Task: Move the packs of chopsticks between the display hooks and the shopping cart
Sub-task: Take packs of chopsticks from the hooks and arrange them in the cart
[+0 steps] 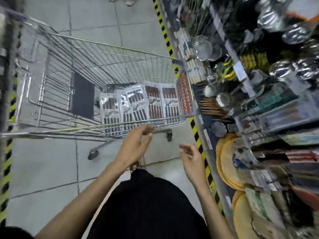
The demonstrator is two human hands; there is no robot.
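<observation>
The left hand (pixel 136 144) is right by the near rim of the shopping cart (pixel 86 129). Its fingers are bent and the thumb is close to them. The picture is blurry, so I cannot tell if it pinches the rim or only floats by it.

The right hand (pixel 191 156) is in the air just to the right of the left hand. Its fingers are loose and a little curled. It holds nothing.

The packs of chopsticks (pixel 152 100) are inside the cart, just past the left hand's fingertips. They lie side by side. I count about 5, but it is blurry.

The shelf (pixel 205 135) is to the right of the right hand. Shiny metal bowls (pixel 293 33) sit on it far past the hands. Yellow round plates (pixel 227 166) are close beside the right hand. A yellow and black stripe (pixel 196 130) runs on the floor (pixel 51 169) between the cart and the shelf.
</observation>
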